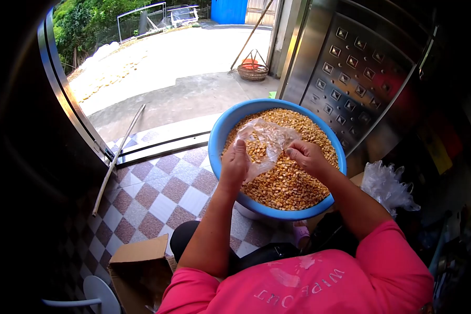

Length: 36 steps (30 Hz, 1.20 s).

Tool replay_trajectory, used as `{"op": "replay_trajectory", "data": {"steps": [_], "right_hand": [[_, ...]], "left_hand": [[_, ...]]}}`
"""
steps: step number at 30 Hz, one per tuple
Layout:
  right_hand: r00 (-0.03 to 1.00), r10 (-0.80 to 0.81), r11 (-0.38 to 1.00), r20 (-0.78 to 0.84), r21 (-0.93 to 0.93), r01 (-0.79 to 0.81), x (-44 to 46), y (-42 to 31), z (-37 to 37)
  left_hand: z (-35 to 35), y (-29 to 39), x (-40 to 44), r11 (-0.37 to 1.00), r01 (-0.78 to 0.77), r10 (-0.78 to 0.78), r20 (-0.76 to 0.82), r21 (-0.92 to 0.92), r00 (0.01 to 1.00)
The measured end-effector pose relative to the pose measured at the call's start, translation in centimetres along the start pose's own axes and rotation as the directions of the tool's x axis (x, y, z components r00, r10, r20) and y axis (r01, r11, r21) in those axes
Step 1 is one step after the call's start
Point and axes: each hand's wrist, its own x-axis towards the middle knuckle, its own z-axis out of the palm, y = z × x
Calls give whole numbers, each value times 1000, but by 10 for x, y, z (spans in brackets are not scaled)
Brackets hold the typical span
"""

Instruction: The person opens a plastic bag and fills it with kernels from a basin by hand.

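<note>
A large round blue basin (214, 152) stands in front of me, filled with yellow corn kernels (282, 188). Over the kernels a clear, crumpled plastic bag (269, 137) is stretched between my two hands. My left hand (235, 162) is closed on the bag's left side, thumb pointing up. At the bag's right edge, my right hand (304, 157) pinches the plastic between thumb and fingers. Some kernels show through or in the bag; which of the two I cannot tell.
An open cardboard box (141, 251) and a white round-ended object (100, 294) are at the lower left. A stick (118, 159) leans by the doorway. Clear plastic bags (386, 186) lie right of the basin. Outside stands a wicker basket (253, 73); a metal door (345, 68) is at the right.
</note>
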Motion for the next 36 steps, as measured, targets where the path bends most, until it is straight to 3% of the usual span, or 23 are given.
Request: {"op": "replay_trajectory", "data": {"steps": [1, 3, 6, 10, 16, 18, 19, 20, 21, 22, 23, 25, 27, 29, 31, 33, 34, 36], "right_hand": [[1000, 1, 1000, 0, -1, -1, -10, 3, 2], [962, -267, 834, 63, -485, 263, -28, 8, 5], [951, -308, 750, 41, -605, 269, -46, 4, 17], [955, -295, 716, 20, -657, 235, -44, 10, 26], [970, -244, 771, -6, -607, 190, -35, 24, 29], [969, -235, 887, -82, -426, 179, -28, 33, 26], [968, -237, 886, -80, -427, 182, -22, 34, 23], [989, -122, 981, -88, -159, 107, -15, 35, 19], [998, -6, 993, -63, 120, 14, -8, 34, 15], [992, 124, 892, 38, 433, -128, -3, 23, 11], [992, 123, 893, 38, 432, -128, 2, 12, 7], [934, 253, 582, 252, 732, -355, 16, -6, 3], [906, 306, 552, 292, 721, -419, 35, -17, 8], [813, 383, 288, 439, 779, -557, 54, -16, 17], [827, 334, 297, 452, 783, -547, 61, -25, 21], [844, 463, 377, 270, 802, -463, 65, -38, 30], [872, 386, 370, 302, 815, -446, 69, -29, 29], [860, 390, 360, 328, 806, -471, 75, -24, 30]], "left_hand": [[0, 0, 0, 1000, -10, 10, 7, 10, 1000], [-1, -4, 2, 1000, -19, 19, 0, 22, 1000], [-1, -5, 2, 999, -28, 28, -6, 28, 1000], [0, -2, 1, 999, -27, 27, -16, 26, 999], [0, -3, 2, 999, -33, 33, -20, 12, 999], [-4, -6, 2, 1000, -10, 10, -15, 20, 1000], [-5, -7, 2, 999, 14, -14, -5, 30, 1000], [-6, -7, 2, 999, 13, -13, -7, 29, 1000], [-5, -7, 2, 999, 10, -9, -13, 43, 1000], [-4, -7, 2, 998, 7, -6, -18, 57, 1000], [-4, -7, 2, 998, 7, -5, -19, 56, 1000], [-4, -7, 2, 1000, 0, 0, -3, 15, 1000], [-2, -3, 0, 1000, -4, 4, 10, -4, 1000], [-2, -1, -1, 1000, -8, 9, 23, -22, 1000], [-2, -1, -1, 1000, 2, -2, 10, 7, 1000], [-1, -2, 0, 999, -27, 27, 9, 26, 1000], [-1, -4, 1, 998, -56, 55, 9, 43, 998], [-1, -7, 3, 995, -75, 75, -5, 61, 997]]}}
